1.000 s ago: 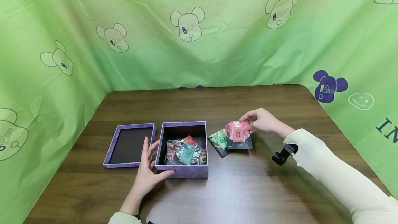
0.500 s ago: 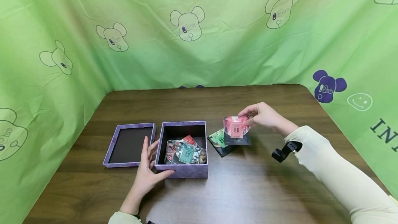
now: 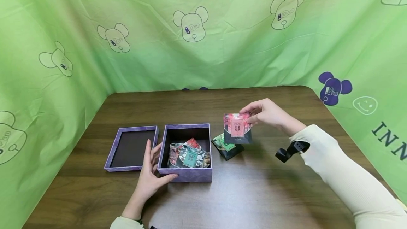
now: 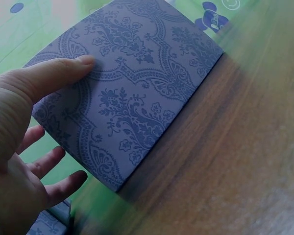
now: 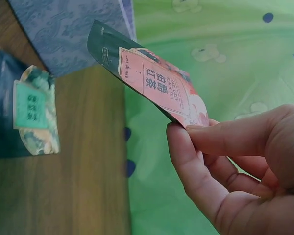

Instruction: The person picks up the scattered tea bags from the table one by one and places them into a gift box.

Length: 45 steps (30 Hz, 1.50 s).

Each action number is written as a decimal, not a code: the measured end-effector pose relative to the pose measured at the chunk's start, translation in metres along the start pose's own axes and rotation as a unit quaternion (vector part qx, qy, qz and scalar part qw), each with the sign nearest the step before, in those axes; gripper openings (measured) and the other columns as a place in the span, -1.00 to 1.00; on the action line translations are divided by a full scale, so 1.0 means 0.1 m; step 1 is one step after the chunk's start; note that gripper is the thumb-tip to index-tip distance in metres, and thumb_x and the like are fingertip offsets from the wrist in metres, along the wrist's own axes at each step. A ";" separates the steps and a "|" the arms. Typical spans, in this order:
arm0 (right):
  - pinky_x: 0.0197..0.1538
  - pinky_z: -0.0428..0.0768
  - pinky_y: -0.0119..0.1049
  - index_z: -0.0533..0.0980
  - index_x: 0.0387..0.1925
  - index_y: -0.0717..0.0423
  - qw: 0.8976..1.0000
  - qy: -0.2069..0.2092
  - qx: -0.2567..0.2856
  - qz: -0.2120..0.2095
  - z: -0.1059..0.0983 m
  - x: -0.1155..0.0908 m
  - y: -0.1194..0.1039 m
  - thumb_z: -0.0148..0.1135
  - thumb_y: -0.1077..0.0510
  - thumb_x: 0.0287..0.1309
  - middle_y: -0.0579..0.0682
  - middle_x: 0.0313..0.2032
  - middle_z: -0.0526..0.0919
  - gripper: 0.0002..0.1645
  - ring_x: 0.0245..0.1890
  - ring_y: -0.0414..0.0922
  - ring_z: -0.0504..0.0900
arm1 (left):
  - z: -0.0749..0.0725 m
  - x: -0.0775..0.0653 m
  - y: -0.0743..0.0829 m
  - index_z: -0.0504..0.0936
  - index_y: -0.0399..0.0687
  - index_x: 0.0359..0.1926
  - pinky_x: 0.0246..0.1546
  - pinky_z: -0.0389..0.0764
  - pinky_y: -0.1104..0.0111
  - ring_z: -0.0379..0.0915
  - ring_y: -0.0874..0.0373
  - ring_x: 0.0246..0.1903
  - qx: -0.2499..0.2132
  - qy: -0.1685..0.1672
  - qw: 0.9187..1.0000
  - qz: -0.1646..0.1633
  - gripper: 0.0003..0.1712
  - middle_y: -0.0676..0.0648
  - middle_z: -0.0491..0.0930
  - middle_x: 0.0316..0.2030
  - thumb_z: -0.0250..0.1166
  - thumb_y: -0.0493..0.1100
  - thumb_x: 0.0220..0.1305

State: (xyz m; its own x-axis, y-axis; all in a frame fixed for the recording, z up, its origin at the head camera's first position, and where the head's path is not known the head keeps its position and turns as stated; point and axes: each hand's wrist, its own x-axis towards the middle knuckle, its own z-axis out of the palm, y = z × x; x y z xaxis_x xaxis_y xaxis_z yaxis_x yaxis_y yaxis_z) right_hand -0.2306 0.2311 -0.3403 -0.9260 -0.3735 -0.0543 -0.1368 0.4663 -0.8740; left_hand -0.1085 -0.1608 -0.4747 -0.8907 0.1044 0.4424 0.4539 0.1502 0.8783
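Between thumb and fingers my right hand (image 3: 267, 115) pinches the top right corner of a pink-and-black tea sachet (image 3: 236, 130), held above the table. The right wrist view shows its pink label reading Earl Grey black tea. Below it, a green-labelled tea sachet (image 3: 225, 146) lies on the table, partly covered in the head view. My left hand (image 3: 151, 179) rests at the front left corner of an open purple box (image 3: 186, 176). Its straight thumb touches the patterned front wall (image 4: 132, 93); the other fingers extend along the left side. Several tea sachets (image 3: 190, 156) lie inside the box.
A purple box lid (image 3: 133, 149) lies inside up on the table, left of the box and close to my left hand. The brown wooden table (image 3: 178, 107) ends at a green printed cloth (image 3: 222, 59) at the back and sides.
My right hand has lifted the pink sachet and moved it slightly left, uncovering more of the green-labelled one. The left hand and the box have stayed in place.
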 end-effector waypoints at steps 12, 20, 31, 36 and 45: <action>-0.34 0.68 -0.31 0.59 -0.01 0.48 0.998 -0.020 0.002 -0.054 0.15 0.12 -0.22 0.35 0.45 0.05 0.17 -0.28 0.73 -0.59 -0.41 -0.19 0.64 | -0.01 0.00 -0.03 -0.35 -0.03 0.59 0.14 0.43 0.53 0.30 0.08 0.25 0.000 -0.004 1.000 0.018 0.57 -0.47 0.16 0.38 0.55 -0.61 -0.25; -0.29 0.70 -0.30 0.56 0.03 0.51 0.997 -0.037 0.028 -0.065 0.31 0.22 -0.34 0.33 0.46 0.08 0.26 -0.22 0.73 -0.57 -0.38 -0.20 0.67 | 0.00 -0.01 -0.02 -0.35 -0.02 0.59 0.14 0.44 0.53 0.30 0.07 0.24 -0.007 -0.002 1.000 0.010 0.57 -0.46 0.15 0.38 0.54 -0.61 -0.25; -0.14 0.70 -0.05 0.52 0.07 0.55 0.991 -0.077 0.097 -0.042 0.65 0.36 -0.50 0.30 0.51 0.09 0.26 -0.19 0.72 -0.55 -0.35 -0.14 0.71 | 0.00 -0.01 0.00 -0.34 -0.03 0.59 0.15 0.43 0.53 0.30 0.07 0.25 -0.009 -0.001 1.000 0.009 0.58 -0.46 0.15 0.38 0.54 -0.62 -0.26; -0.16 0.71 -0.09 0.50 0.08 0.56 0.986 -0.097 0.132 -0.022 0.83 0.42 -0.54 0.26 0.54 0.08 0.24 -0.21 0.72 -0.54 -0.38 -0.14 0.71 | 0.00 -0.01 0.00 -0.34 -0.03 0.59 0.14 0.44 0.53 0.30 0.04 0.25 -0.008 0.000 1.000 0.006 0.58 -0.45 0.15 0.39 0.54 -0.62 -0.26; -0.30 0.72 -0.30 0.48 0.11 0.58 0.972 -0.139 0.182 0.050 1.12 0.47 -0.58 0.20 0.59 0.10 0.10 -0.31 0.71 -0.53 -0.46 -0.17 0.68 | 0.00 0.00 0.00 -0.34 -0.03 0.59 0.15 0.43 0.53 0.30 0.10 0.25 -0.007 -0.001 1.000 0.003 0.57 -0.45 0.15 0.39 0.54 -0.62 -0.25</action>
State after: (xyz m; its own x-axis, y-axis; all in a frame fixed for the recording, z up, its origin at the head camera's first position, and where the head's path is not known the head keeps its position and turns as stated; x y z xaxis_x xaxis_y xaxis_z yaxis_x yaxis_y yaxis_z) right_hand -0.2268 0.0967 -0.3466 -0.7907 -0.5666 -0.2319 0.1292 0.2158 -0.9679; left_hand -0.1084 -0.1603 -0.4744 -0.8875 0.1078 0.4481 0.4596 0.1359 0.8777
